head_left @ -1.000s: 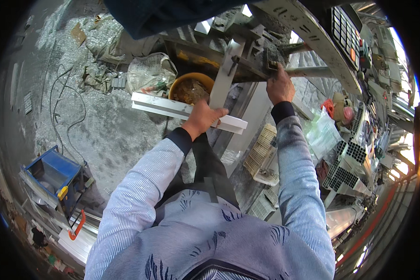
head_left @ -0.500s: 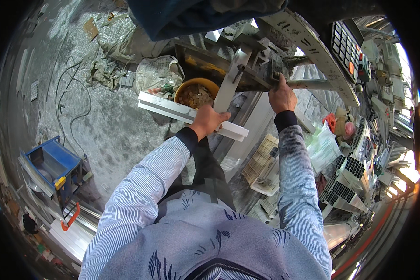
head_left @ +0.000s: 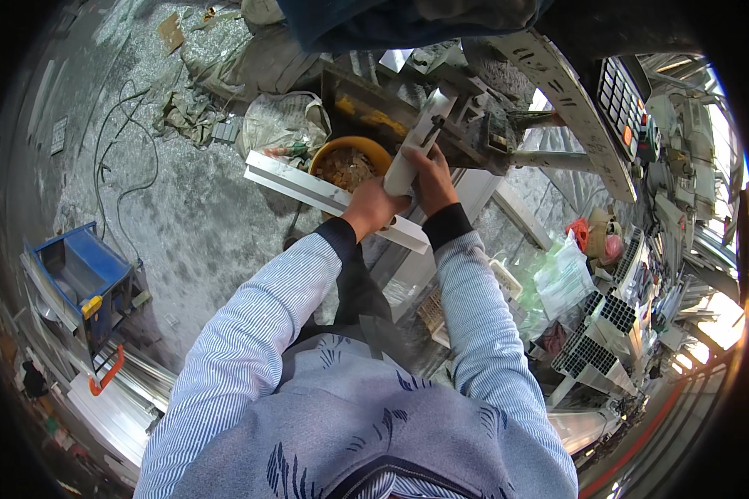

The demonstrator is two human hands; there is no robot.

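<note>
My left hand is closed around a silver-white metal profile, near where it meets a shorter metal profile that runs up to the machine. Whether the two pieces are joined is hidden by my hands. Against the shorter profile's right side, my right hand has its fingers wrapped round it. Just beyond the hands stands the dark metal machine with a block-like part. A yellow bucket of small scraps sits behind the longer profile, left of the shorter one.
A keypad panel and a pale metal arm are at upper right. At left stands a blue metal stand, with a cable on the floor behind it. Clear plastic bags and black grids lie at right.
My right hand has left the machine's block and moved left onto the shorter profile. My left hand keeps its grip, and the profiles have shifted slightly.
</note>
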